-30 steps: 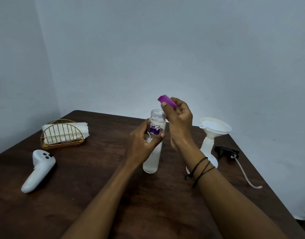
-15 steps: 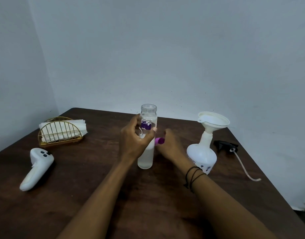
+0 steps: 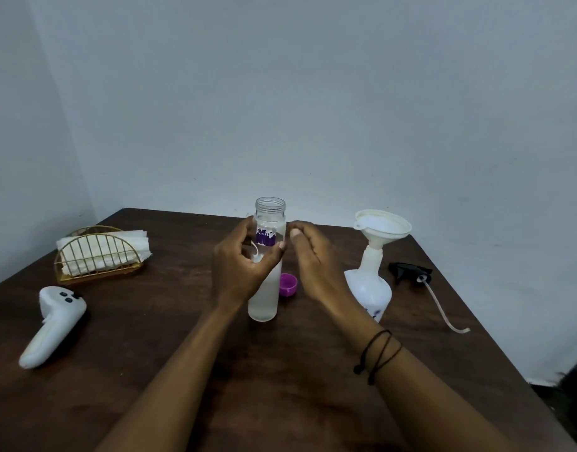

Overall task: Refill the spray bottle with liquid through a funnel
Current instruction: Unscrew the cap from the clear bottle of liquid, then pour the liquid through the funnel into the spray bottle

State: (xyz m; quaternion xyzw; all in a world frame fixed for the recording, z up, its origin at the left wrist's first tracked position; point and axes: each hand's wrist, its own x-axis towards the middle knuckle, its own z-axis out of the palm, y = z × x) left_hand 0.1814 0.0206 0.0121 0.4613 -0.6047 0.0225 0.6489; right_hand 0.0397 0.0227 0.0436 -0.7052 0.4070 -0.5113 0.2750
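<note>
A clear uncapped bottle [image 3: 269, 220] with a purple label stands upright mid-table, holding clear liquid. My left hand [image 3: 244, 265] grips its middle. Its purple cap [image 3: 287, 285] lies on the table just right of the bottle's base. My right hand [image 3: 316, 259] hovers empty beside the bottle's upper part, fingers loosely curled, close to the bottle. The white spray bottle [image 3: 370, 288] stands to the right with a white funnel [image 3: 382, 227] seated in its neck. Its black trigger head [image 3: 409, 272] with a white tube lies further right.
A gold wire holder with white napkins [image 3: 99, 254] sits at the back left. A white handheld controller [image 3: 52, 324] lies at the left. The dark wooden table [image 3: 280, 386] ends close to the right of the trigger head. Grey walls stand behind.
My right hand brought the purple cap down from above the bottle, left it on the table beside the base, and rose back up next to the bottle. The left hand kept its hold.
</note>
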